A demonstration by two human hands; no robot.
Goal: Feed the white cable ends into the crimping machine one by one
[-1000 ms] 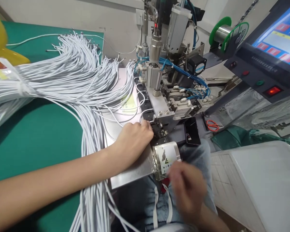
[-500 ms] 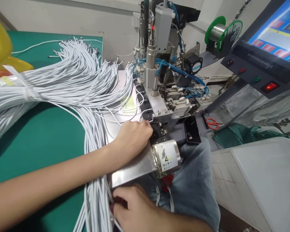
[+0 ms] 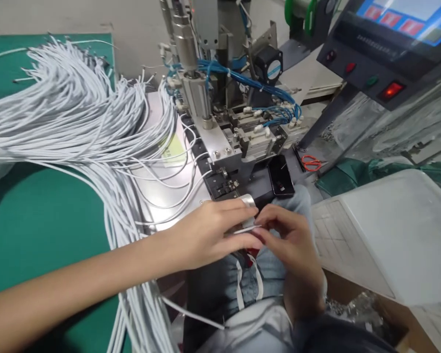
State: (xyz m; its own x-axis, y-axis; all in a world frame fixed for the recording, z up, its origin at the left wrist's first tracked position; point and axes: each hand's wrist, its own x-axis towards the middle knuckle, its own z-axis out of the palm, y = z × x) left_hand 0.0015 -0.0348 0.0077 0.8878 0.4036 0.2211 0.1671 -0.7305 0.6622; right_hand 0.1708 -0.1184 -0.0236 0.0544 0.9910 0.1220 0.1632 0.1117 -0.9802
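Observation:
In front of the machine's near edge, a short stretch of white cable (image 3: 245, 229) shows between my two hands. My left hand (image 3: 216, 228) holds this cable, its fingers above and thumb below. The tip is pinched between the thumb and fingertips of my right hand (image 3: 288, 233); the very end is hidden there. A large bundle of white cables (image 3: 77, 122) lies to the left, some strands hanging down under my left forearm. Several cables run in a row into the black edge of the bench machine (image 3: 226, 147).
A green mat (image 3: 47, 225) covers the table at left. Right of the machine are a black phone (image 3: 280, 176), red-handled scissors (image 3: 311, 163) and a control panel (image 3: 375, 63) with a lit red switch. A white bin lid (image 3: 389, 235) stands at lower right.
My left hand has come off the machine's edge toward my lap. My right hand has risen from the hanging cables to meet it at the white cable. The view has shifted.

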